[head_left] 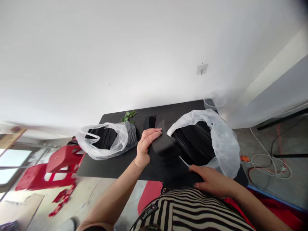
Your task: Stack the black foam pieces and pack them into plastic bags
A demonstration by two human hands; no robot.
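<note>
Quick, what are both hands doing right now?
Left hand: open, flat on the black stack.
Right hand: at the stack's near edge, grip cannot be told.

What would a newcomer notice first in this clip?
First come the hands: the left hand resting on a stack of black sheets at the middle of a black table, the right hand at its near edge. Beside them, a white plastic bag gapes full of black material, and a red plastic stool stands on the floor at far left.
</note>
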